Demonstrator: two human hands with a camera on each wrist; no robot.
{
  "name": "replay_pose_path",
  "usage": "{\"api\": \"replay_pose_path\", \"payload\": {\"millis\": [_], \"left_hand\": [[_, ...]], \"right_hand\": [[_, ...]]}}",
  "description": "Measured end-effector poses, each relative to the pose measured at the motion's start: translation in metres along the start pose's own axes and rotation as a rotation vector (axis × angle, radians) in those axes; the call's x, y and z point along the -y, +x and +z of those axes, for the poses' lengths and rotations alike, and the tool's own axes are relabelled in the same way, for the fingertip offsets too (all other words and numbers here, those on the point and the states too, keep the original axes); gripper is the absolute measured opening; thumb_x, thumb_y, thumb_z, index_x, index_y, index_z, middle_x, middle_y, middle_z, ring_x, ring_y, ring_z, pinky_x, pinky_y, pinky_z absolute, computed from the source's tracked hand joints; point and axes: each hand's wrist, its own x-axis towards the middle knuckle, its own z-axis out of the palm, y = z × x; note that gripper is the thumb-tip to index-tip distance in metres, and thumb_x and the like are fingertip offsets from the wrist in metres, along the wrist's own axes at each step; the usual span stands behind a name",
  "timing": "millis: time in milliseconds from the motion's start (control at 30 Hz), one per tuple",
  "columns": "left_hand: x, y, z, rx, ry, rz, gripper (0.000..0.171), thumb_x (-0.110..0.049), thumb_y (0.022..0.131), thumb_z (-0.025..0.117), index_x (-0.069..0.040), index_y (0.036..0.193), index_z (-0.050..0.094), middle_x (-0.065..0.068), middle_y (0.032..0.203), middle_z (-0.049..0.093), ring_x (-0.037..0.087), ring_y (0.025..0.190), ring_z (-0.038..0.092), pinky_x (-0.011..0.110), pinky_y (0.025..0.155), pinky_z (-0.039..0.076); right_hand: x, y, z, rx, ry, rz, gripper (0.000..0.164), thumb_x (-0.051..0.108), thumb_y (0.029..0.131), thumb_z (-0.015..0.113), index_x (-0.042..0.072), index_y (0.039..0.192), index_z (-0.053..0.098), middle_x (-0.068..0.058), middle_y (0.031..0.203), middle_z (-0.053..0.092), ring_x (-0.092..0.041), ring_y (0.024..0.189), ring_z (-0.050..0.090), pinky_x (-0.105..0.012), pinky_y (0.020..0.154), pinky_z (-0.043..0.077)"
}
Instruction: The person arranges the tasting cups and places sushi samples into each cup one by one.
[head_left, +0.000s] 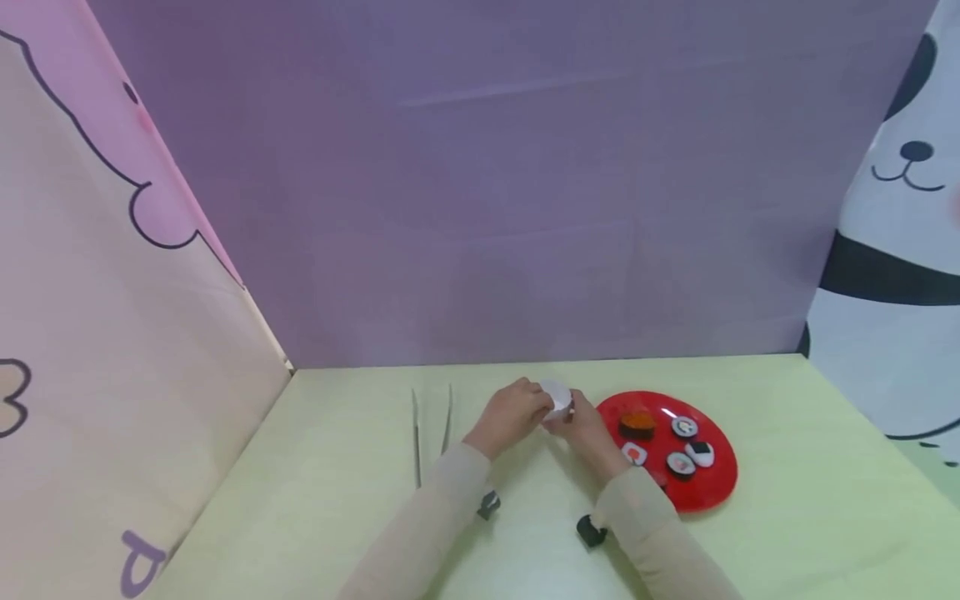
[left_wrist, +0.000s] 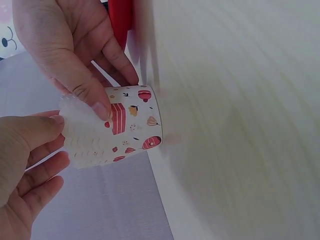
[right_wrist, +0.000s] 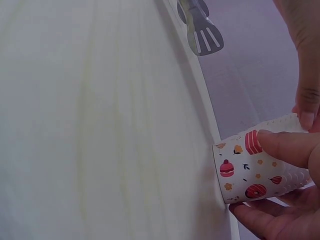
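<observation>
A stack of nested paper baking cups (head_left: 557, 400) with scalloped rims stands between my hands over the far part of the table. Printed cakes and sweets cover its white side (left_wrist: 136, 122). My left hand (head_left: 508, 419) pinches the upper rim between thumb and finger, as the left wrist view shows. Lower down, my right hand (head_left: 588, 433) grips the side of the stack, its thumb (right_wrist: 282, 147) across the print and its other fingers underneath. The stack's bottom is at the tabletop; whether it touches cannot be told.
Right of my right hand lies a red plate (head_left: 708, 496) holding several sushi pieces, among them an orange-topped one (head_left: 637, 425) and a roll (head_left: 681, 464). Metal tongs (head_left: 417, 446) with a slotted end (right_wrist: 206, 40) lie to the left. A purple cloth (head_left: 480, 208) hangs behind the table.
</observation>
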Motion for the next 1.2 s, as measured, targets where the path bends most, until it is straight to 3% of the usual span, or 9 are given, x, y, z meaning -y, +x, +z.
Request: {"api": "replay_pose_path", "payload": {"millis": [467, 833, 1200], "left_hand": [[-0.0021, -0.0003, -0.0023, 0.001, 0.032, -0.018, 0.007, -0.016, 0.088, 0.066, -0.018, 0.092, 0.072, -0.006, 0.088, 0.067, 0.009, 0.078, 0.057, 0.016, 0.069, 0.046], [-0.0028, -0.0028, -0.0026, -0.049, 0.011, -0.004, 0.007, -0.013, 0.088, 0.065, -0.016, 0.091, 0.071, -0.005, 0.087, 0.066, 0.010, 0.079, 0.057, 0.017, 0.068, 0.046], [-0.0017, -0.0016, -0.0016, -0.117, 0.063, 0.009, 0.007, -0.013, 0.087, 0.066, -0.015, 0.093, 0.070, -0.004, 0.087, 0.066, 0.010, 0.079, 0.058, 0.017, 0.068, 0.047]], "right_hand": [[-0.0021, 0.0000, 0.0003, 0.016, -0.009, 0.004, 0.059, 0.016, 0.089, 0.065, -0.001, 0.136, 0.035, -0.021, 0.138, 0.043, -0.034, 0.117, 0.045, -0.050, 0.098, 0.041], [-0.0026, -0.0009, 0.0030, 0.017, -0.008, 0.006, 0.056, 0.014, 0.088, 0.065, 0.000, 0.134, 0.036, -0.019, 0.136, 0.045, -0.032, 0.112, 0.046, -0.047, 0.095, 0.042], [-0.0016, 0.0008, 0.0004, 0.013, -0.009, -0.003, 0.063, 0.014, 0.088, 0.066, -0.003, 0.139, 0.032, -0.023, 0.140, 0.041, -0.036, 0.118, 0.045, -0.050, 0.099, 0.040]]}}
